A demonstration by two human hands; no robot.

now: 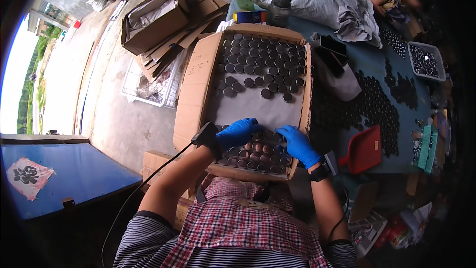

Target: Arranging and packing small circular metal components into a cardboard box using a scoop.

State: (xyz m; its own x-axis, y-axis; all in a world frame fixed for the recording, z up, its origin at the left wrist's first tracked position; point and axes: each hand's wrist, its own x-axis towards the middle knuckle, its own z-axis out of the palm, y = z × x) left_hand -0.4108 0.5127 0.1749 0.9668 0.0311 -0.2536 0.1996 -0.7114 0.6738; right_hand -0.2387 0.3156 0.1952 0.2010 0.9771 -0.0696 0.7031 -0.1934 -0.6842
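A cardboard box (303, 109) stands in front of me, lined with pale sheet. Round dark caps or tins (258, 57) sit in close rows at its far end, and more round pieces (253, 156), some coppery, fill the near end. Both my hands wear blue gloves. Over the near pieces, my left hand (239, 133) has its fingers stretched to the right, touching the tops. My right hand (299, 144) reaches in from the right side, fingers extended onto the same group. A few pieces lie between the two hands; the fingertips' undersides are hidden.
Many dark round pieces (372, 104) spread over the green table (411, 134) at right, beside a red dustpan (364, 149) and a clear tub (426, 62). Flattened cardboard and an open carton (153, 20) lie far left above a white basket (148, 87). Another person (394, 0) sits far right.
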